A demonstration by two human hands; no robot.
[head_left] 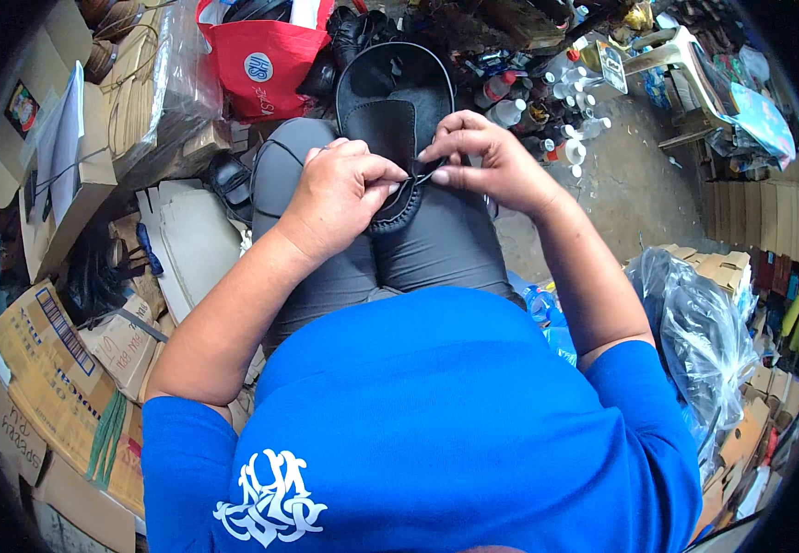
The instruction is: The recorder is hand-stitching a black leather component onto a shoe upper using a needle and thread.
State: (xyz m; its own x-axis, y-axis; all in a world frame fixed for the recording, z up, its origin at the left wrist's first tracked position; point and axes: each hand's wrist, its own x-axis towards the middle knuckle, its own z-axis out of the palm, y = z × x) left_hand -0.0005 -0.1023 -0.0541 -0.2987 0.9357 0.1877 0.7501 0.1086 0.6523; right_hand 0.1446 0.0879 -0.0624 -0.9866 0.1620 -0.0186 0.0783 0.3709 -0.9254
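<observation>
Blue shirt [436,396] fills the near side of what I can see, with bare forearms reaching past it over grey trousers [436,258]. To the person's left sits a yellow-brown carton [58,350], to the right a heap of clear plastic [694,341].

At the far edge of the lap, over the knees and about midway between its two sides, lies a black shoe [432,111], its rounded open end turned away and its gathered end toward the belly. Beyond the lap's far left corner stands a red bag [270,92].

Left hand [349,184] has its fingers narrow, tips pinched on the shoe's seam edge. Right hand [482,161] meets it from the other side, fingers bent and close to the seam; I cannot tell whether they hold a needle or thread.

Inside the opening lies a black flap [381,129] with a row of marks along its border. A thin dark cord [269,141] loops over the left knee.

Going by the puckered edge [398,219] at the near end, I'd judge some stitching is done there; the flap's far part looks loose, so much of that seam seems left.
</observation>
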